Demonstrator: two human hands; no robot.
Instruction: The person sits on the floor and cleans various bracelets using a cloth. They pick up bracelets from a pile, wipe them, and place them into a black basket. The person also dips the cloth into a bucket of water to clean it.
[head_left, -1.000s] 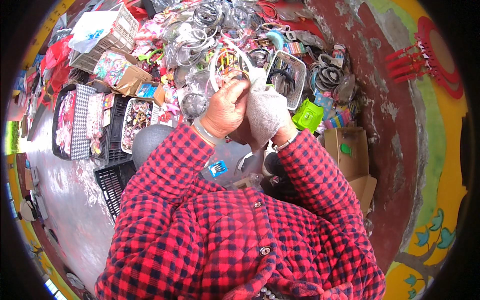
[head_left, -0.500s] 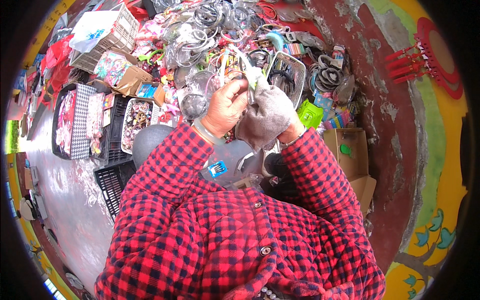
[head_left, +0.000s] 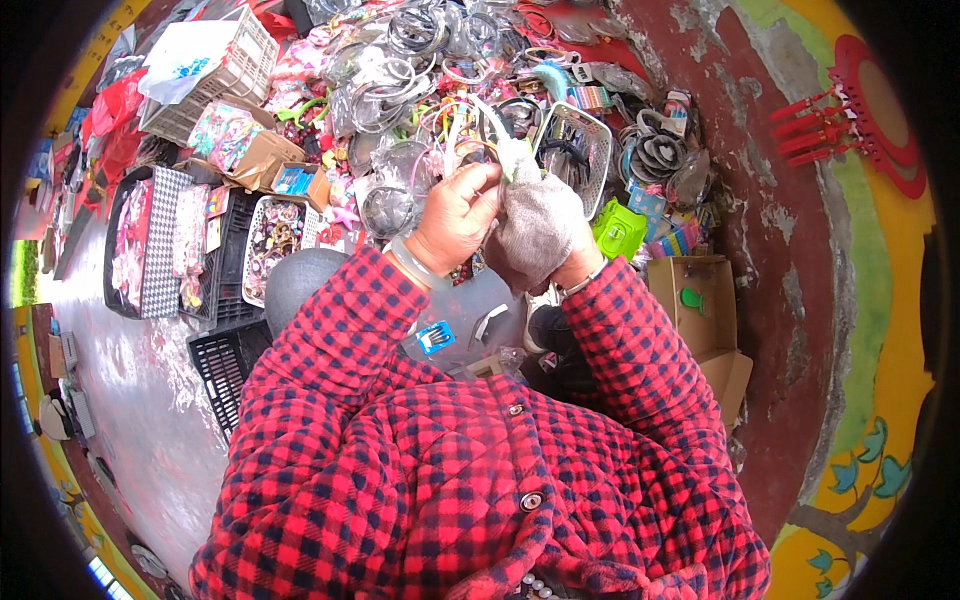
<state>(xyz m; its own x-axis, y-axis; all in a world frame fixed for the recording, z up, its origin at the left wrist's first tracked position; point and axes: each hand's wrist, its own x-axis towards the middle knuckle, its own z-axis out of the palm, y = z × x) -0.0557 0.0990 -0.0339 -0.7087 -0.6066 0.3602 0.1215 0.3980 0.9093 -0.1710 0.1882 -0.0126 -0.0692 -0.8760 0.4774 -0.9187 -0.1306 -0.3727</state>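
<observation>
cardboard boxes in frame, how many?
3. One open cardboard box lies upper left, next to the white basket. Two open boxes sit right of the hands: the upper and the lower below it. The pile of goods may hide more.

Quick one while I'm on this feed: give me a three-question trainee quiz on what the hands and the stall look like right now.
1. True or false: both hands are bare.
2. Multiple choice: the thin hoops that the hands hold up are A) lying flat in the black crate, B) raised above the pile of hair accessories, pinched between both hands, C) inside the cardboard box.
3. Fill in: the bright green thing lies to the person's ____ of the hands.

Key:
1. False: the left hand is bare, the right hand wears a grey glove.
2. B.
3. Right, beside the white wire basket.
</observation>
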